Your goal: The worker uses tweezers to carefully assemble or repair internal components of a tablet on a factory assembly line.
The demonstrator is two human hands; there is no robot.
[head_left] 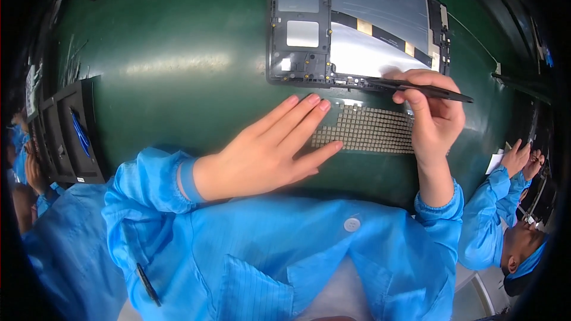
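Tablet (357,24): back cover off, insides bare, at far side of green mat (178,53).
Tweezers (425,89): pinched in right hand (434,116), tip at tablet's lower edge.
Left hand (267,148): flat, fingers spread, holding nothing, pressing sheet of small pads (369,128).
Progress: sheet mostly full, much left.

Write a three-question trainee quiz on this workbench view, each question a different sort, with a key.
1. True or false: the left hand lies flat, fingers on the sheet of small grey squares.
2. The right hand holds: A) black tweezers B) a screwdriver C) a brush.
3. Fill in: the opened tablet lies on a ____ mat.

Key: 1 true; 2 A; 3 green.
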